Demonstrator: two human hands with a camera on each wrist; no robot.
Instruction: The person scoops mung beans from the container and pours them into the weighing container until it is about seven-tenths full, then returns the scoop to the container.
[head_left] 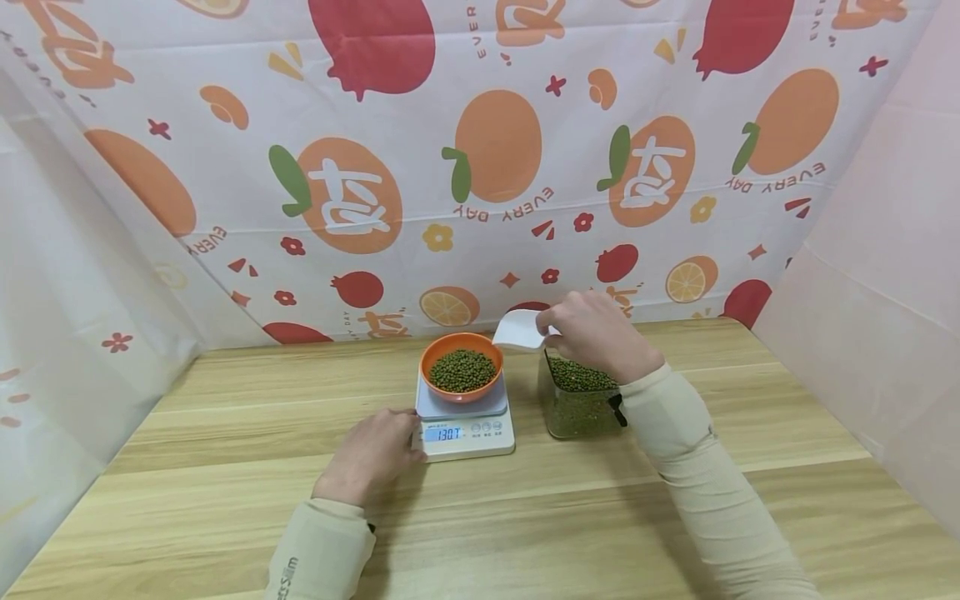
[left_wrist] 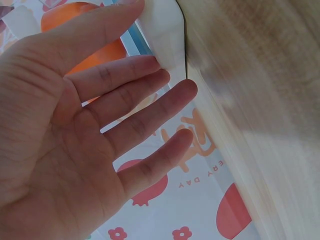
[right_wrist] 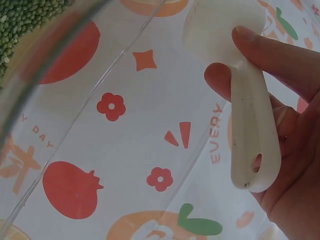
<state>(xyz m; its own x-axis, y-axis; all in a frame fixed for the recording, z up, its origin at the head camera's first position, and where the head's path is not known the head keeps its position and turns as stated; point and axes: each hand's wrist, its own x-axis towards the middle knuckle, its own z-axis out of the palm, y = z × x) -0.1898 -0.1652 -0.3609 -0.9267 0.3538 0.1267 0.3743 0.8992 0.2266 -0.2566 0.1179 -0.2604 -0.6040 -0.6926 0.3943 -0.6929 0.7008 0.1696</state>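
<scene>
My right hand (head_left: 596, 333) grips a white plastic scoop (head_left: 519, 330) by its handle, held up between an orange bowl (head_left: 462, 398) and a clear container (head_left: 581, 417). In the right wrist view, thumb and fingers pinch the scoop (right_wrist: 255, 135) near the top of its handle. Green mung beans (head_left: 462, 371) lie in the bowl, which stands on a white digital kitchen scale (head_left: 467, 447). Its lit display seems to read 130.7. My left hand (head_left: 375, 454) touches the scale's left side; the left wrist view shows its fingers (left_wrist: 150, 115) spread and fairly straight.
More mung beans (head_left: 577, 377) fill part of the container, right of the scale; a black clip (head_left: 617, 410) sits on its side. A fruit-printed cloth (head_left: 495, 233) hangs behind the wooden table (head_left: 480, 525), and pale sheets stand at both sides.
</scene>
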